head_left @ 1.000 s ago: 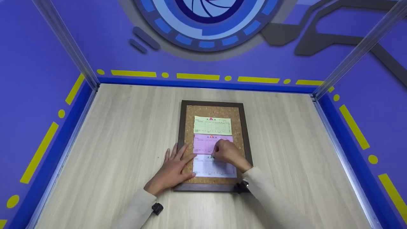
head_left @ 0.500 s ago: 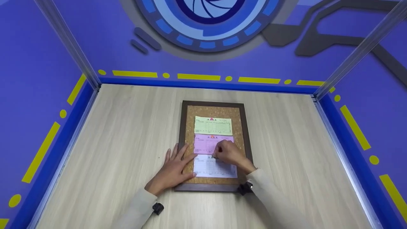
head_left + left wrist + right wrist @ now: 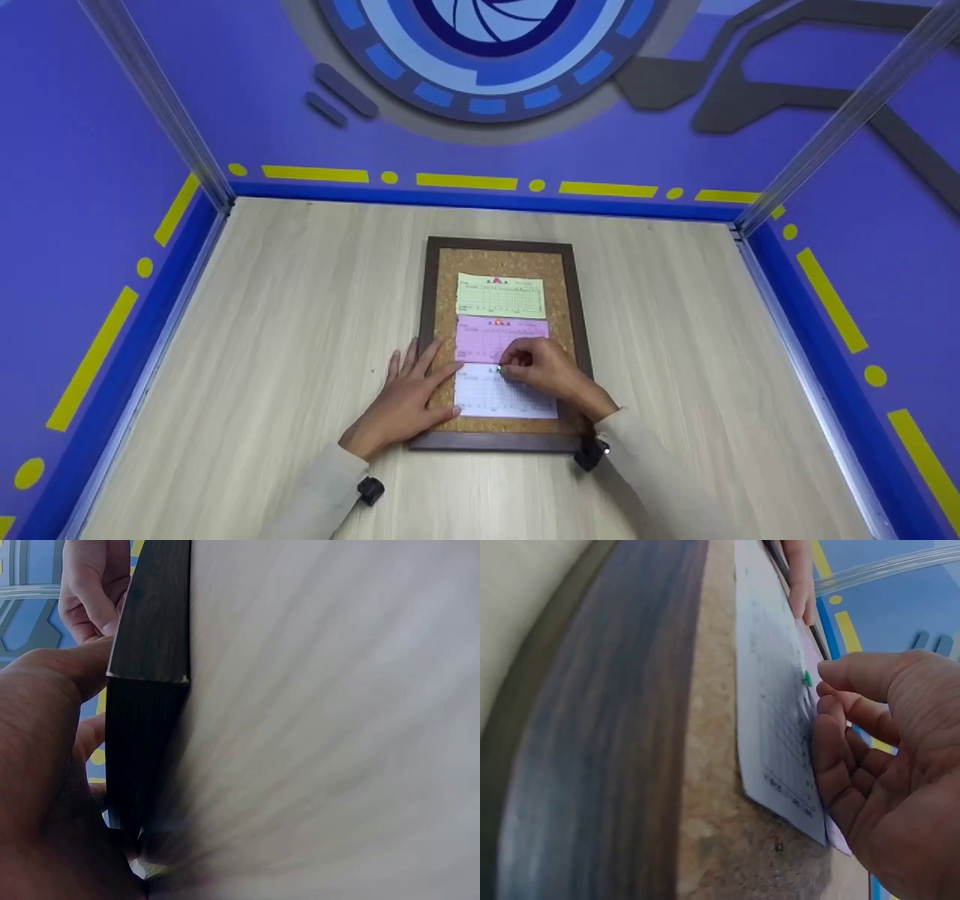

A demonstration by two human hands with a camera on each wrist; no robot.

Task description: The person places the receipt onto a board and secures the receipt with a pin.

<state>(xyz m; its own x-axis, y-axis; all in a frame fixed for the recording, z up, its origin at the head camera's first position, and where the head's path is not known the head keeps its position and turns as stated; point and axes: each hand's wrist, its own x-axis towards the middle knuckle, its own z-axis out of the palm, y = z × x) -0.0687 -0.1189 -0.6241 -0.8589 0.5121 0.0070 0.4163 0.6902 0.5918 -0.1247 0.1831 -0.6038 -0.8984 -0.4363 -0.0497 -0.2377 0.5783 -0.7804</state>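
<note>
A cork board (image 3: 446, 300) in a dark wooden frame (image 3: 433, 285) lies on the table. Three printed slips run down it: green (image 3: 501, 298), purple (image 3: 480, 341) and white (image 3: 480, 397). My left hand (image 3: 401, 405) rests spread over the board's left edge, thumb and forefinger reaching the white slip. A green push pin (image 3: 807, 679) stands at the white slip's upper edge. My right hand (image 3: 547, 367) is right beside it, thumb and forefinger tips close to the pin, the other fingers loosely curled. In the right wrist view the pin shows uncovered just off the fingertips.
A pink pin (image 3: 497, 280) marks the green slip's top, and an orange pin (image 3: 499, 322) the purple one's. Around the board is the pale wood table (image 3: 315, 300), bounded by blue walls (image 3: 247, 135) with metal posts at the corners.
My right hand has shifted slightly right and toward me, its fingers loosening from the pin, which now shows green. The left hand stays put on the board.
</note>
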